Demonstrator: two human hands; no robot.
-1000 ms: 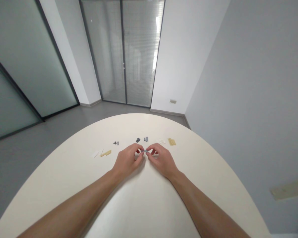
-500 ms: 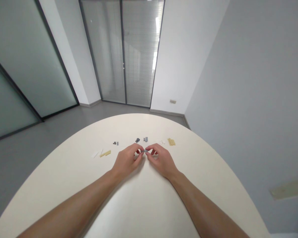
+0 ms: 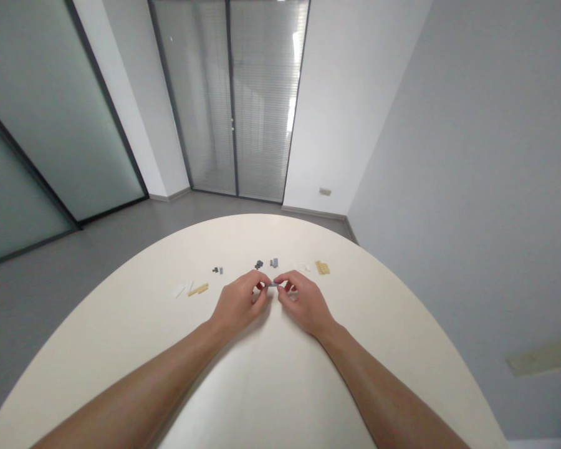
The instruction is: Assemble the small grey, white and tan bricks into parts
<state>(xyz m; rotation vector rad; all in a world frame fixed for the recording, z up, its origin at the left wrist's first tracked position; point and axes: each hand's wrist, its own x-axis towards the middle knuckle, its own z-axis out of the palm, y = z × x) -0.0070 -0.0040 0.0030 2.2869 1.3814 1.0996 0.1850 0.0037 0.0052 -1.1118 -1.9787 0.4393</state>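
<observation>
Between my fingertips is a small grey piece (image 3: 272,285), thin and flat, that looks like a toy building brick part. My left hand (image 3: 241,300) pinches its left end with thumb and forefinger. The thumb and forefinger of my right hand (image 3: 305,302) close on its right end. Just beyond the hands lie dark grey pieces (image 3: 258,264) and a little cluster of lighter grey pieces (image 3: 274,263). The fingertips hide part of the held piece.
On the round white table (image 3: 262,399), tan pieces (image 3: 199,289) and white pieces (image 3: 180,290) lie at left. Small dark and grey pieces (image 3: 218,270) sit behind them. Right of the hands are white bits (image 3: 305,267) and tan pieces (image 3: 322,267).
My right fingertips have shifted slightly to the right along the grey piece, so more of it shows. My left hand stays in place.
</observation>
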